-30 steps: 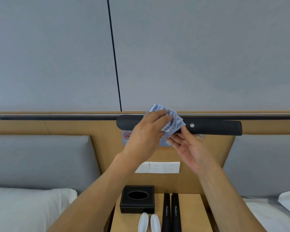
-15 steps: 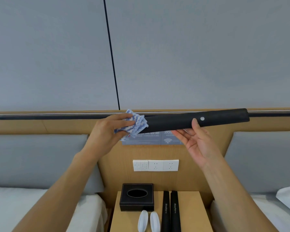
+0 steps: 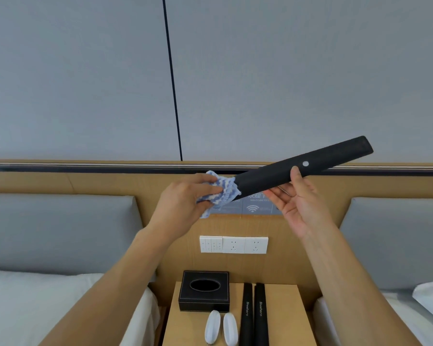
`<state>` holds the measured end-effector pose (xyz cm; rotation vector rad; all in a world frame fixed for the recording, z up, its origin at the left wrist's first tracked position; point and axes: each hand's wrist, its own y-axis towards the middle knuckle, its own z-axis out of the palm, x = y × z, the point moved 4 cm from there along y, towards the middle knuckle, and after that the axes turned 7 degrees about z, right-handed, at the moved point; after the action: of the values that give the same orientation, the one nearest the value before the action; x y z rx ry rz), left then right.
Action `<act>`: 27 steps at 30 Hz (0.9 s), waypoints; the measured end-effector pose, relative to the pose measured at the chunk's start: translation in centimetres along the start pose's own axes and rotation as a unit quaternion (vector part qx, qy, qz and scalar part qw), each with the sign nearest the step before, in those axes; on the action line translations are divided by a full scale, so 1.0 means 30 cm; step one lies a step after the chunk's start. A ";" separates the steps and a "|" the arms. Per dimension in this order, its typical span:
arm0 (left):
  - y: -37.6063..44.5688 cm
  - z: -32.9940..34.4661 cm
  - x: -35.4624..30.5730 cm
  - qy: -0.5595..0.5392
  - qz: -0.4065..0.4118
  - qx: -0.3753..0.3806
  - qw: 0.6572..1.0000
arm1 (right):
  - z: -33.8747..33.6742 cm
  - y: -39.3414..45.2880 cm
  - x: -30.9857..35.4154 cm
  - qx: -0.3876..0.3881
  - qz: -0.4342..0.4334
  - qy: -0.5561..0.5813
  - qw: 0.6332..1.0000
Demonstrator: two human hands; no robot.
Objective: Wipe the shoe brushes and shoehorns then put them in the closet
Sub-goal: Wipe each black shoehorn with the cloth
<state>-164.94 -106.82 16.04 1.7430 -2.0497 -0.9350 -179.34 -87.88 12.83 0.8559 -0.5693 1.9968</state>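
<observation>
Left hand bunches a blue-and-white cloth around the lower end of a long black shoehorn, fingers curled into the fabric. Right hand supports the shoehorn near mid-length, thumb on the upper face beside a small white dot, fingers underneath; a light pinch, not a full wrap. Shoehorn is held in the air above the bench, tilted, far end high to the right. Risk, as I judge it: the support point is narrow and the free end long, so a firm pull of the cloth could swing or slip the piece out of the pinch and drop it onto the things below. Materials: shoehorn flat, matte, finely textured, squared tip; cloth soft, with a wavy ribbed weave. On the bench: two more black shoehorns side by side, two white oval shoe brushes, a black stitched tissue box.
</observation>
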 end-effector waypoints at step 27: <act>0.136 -0.008 -0.148 -0.057 0.003 -0.120 0.991 | 0.106 -0.050 -0.032 0.226 0.004 -0.303 0.926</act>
<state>-166.92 -102.40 19.65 1.5905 -1.9142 -1.2477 -176.57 -89.72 14.33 1.7908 -0.4448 1.8804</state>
